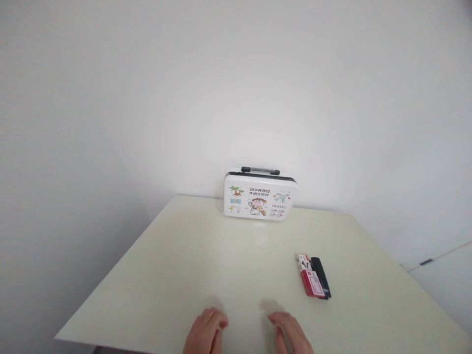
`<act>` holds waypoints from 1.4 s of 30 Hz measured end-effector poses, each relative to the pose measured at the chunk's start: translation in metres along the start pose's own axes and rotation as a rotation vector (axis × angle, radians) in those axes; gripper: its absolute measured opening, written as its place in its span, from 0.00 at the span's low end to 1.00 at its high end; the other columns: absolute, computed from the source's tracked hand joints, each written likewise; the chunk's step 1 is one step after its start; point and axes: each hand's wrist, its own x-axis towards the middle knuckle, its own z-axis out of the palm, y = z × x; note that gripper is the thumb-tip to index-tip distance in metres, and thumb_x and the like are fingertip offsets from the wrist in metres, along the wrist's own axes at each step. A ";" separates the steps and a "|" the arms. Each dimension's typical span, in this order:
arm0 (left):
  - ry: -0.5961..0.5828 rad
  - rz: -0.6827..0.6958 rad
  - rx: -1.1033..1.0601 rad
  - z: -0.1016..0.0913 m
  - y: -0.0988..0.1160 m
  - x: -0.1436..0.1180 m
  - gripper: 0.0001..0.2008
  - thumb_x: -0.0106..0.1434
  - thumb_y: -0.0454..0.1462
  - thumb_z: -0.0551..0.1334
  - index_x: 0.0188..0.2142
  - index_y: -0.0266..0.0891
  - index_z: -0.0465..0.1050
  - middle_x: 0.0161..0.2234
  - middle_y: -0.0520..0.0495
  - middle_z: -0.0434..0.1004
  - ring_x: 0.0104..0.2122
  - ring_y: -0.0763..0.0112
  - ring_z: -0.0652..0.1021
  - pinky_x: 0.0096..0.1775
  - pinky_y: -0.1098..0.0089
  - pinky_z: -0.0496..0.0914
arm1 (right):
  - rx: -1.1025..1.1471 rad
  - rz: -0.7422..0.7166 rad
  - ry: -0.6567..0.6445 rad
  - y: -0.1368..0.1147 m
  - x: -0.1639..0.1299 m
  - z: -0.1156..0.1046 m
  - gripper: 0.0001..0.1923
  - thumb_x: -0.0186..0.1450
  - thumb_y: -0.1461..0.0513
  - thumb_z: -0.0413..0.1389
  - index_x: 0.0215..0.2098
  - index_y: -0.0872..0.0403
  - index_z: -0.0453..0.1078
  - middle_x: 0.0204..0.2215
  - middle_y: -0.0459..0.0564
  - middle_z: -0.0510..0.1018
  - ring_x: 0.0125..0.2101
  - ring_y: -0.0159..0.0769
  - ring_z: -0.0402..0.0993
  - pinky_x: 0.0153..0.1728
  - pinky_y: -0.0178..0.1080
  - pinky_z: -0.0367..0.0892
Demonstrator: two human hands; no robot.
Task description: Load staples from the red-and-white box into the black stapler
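My left hand (206,330) rests at the near edge of the table, its fingers loosely curved and nothing in it. Across a short gap, my right hand (290,332) lies the same way, thumb a little apart from the bent fingers, also holding nothing. Closest to the right hand, farther in and to its right, are a red-and-white small box (312,284), a second small white box (304,262) with a dark picture on it, and a black stapler (320,276). These lie side by side, touching or nearly so.
A white case (260,197) with cartoon prints and a black handle (260,171) stands upright at the table's back edge against the wall (236,88). The pale table (177,260) has side edges left and right. A thin cable (427,262) runs along the right wall.
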 end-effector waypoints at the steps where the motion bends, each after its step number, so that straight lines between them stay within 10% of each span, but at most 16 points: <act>1: -0.025 0.109 0.039 0.006 0.005 0.015 0.14 0.69 0.37 0.58 0.51 0.47 0.76 0.50 0.46 0.79 0.50 0.62 0.77 0.55 0.56 0.73 | -0.023 -0.046 -0.030 -0.001 0.013 0.008 0.21 0.69 0.51 0.56 0.59 0.43 0.72 0.62 0.51 0.72 0.62 0.49 0.68 0.63 0.53 0.65; 10: 0.082 0.212 0.442 0.050 0.017 0.061 0.32 0.74 0.46 0.49 0.73 0.51 0.40 0.74 0.52 0.41 0.73 0.56 0.47 0.69 0.44 0.52 | -0.562 -0.175 -0.033 -0.015 0.047 0.050 0.32 0.73 0.53 0.44 0.73 0.44 0.46 0.73 0.47 0.48 0.72 0.51 0.42 0.68 0.65 0.43; 33: 0.077 0.218 0.447 0.048 0.014 0.061 0.32 0.74 0.47 0.49 0.73 0.52 0.39 0.74 0.51 0.42 0.72 0.56 0.48 0.69 0.44 0.52 | -0.446 -0.116 -0.103 -0.010 0.049 0.045 0.32 0.72 0.54 0.47 0.72 0.42 0.49 0.73 0.45 0.49 0.72 0.49 0.42 0.69 0.65 0.44; 38: 0.077 0.212 0.430 0.048 0.011 0.062 0.32 0.74 0.46 0.49 0.73 0.53 0.39 0.74 0.52 0.42 0.72 0.57 0.48 0.69 0.44 0.52 | 0.000 -0.069 -0.190 -0.016 0.076 -0.005 0.26 0.69 0.52 0.53 0.65 0.44 0.67 0.65 0.51 0.69 0.67 0.49 0.61 0.67 0.59 0.55; 42: 0.075 0.208 0.424 0.050 0.011 0.062 0.32 0.74 0.47 0.49 0.73 0.52 0.39 0.74 0.52 0.42 0.73 0.56 0.48 0.69 0.44 0.52 | 0.135 -0.058 0.160 0.006 0.119 -0.094 0.28 0.66 0.48 0.57 0.63 0.44 0.69 0.67 0.50 0.65 0.70 0.45 0.54 0.70 0.52 0.46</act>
